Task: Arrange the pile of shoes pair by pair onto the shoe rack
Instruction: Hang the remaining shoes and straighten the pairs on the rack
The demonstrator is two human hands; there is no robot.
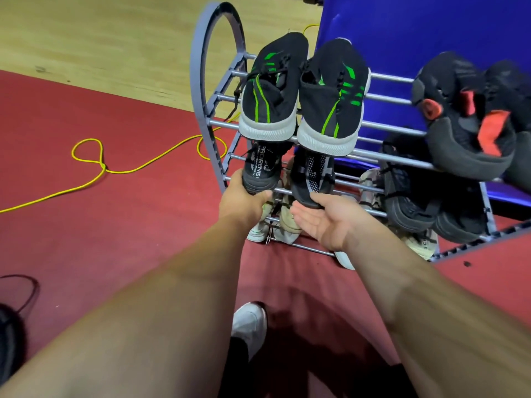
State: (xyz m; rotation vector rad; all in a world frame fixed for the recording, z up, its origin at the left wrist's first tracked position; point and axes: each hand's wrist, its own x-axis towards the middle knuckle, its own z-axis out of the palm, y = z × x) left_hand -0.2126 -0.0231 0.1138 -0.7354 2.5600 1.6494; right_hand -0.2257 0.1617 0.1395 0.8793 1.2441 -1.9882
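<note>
Fingers (pixel 264 195) of the left hand (pixel 241 199) curl round the heel of the lettered black shoe (pixel 255 173), gripping it. The right hand (pixel 319 222) lies palm-up with straight fingers, its thumb touching the heel of the dotted black shoe (pixel 311 176) but not closed on it. Both shoes sit at the left end of the shoe rack (pixel 201 81)'s middle shelf, side by side, with heels at the front edge and toes running back under the green-striped pair (pixel 270 90). Each shoe's long axis points straight away from its hand. Seating the pair probably needs only a short push rearward along that axis, and the left shoe looks the more firmly controlled.
</note>
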